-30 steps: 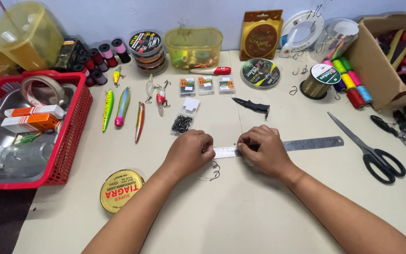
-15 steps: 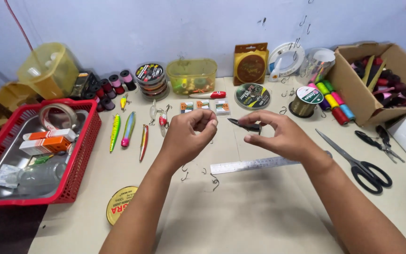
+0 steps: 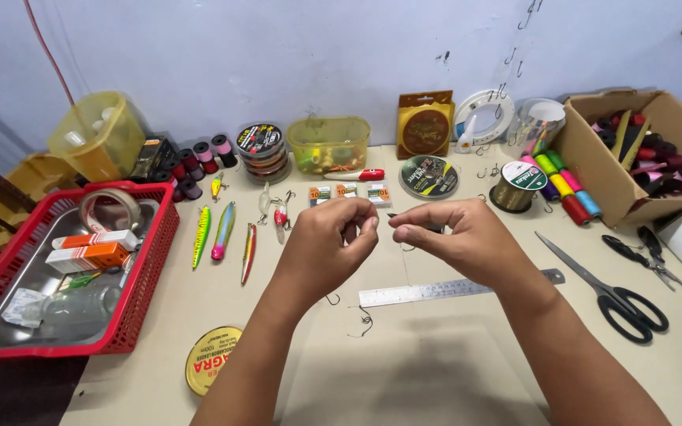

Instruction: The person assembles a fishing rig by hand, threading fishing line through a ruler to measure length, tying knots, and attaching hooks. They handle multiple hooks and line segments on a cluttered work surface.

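Observation:
Both my hands are raised above the beige table [image 3: 436, 371], fingertips close together. My left hand [image 3: 333, 241] pinches something tiny between thumb and forefinger; it is too small to make out. My right hand [image 3: 451, 237] pinches in the same way, and a thin line with a small loop hangs below its fingers. A steel ruler [image 3: 451, 289] lies on the table under my right hand. Two loose fishing hooks [image 3: 363, 322] lie just in front of the ruler's left end.
A red basket [image 3: 148, 260] with boxes and tape stands at the left. Fishing lures [image 3: 222, 230], line spools [image 3: 428, 176], black scissors [image 3: 617, 296], pliers [image 3: 653, 256] and a cardboard box [image 3: 605, 170] of thread ring the table. A round yellow tin [image 3: 211, 369] lies near the front.
My hands lifted off the ruler, where they were pressing down, and rose above the table with fingertips pinched together. The camera view tilted upward.

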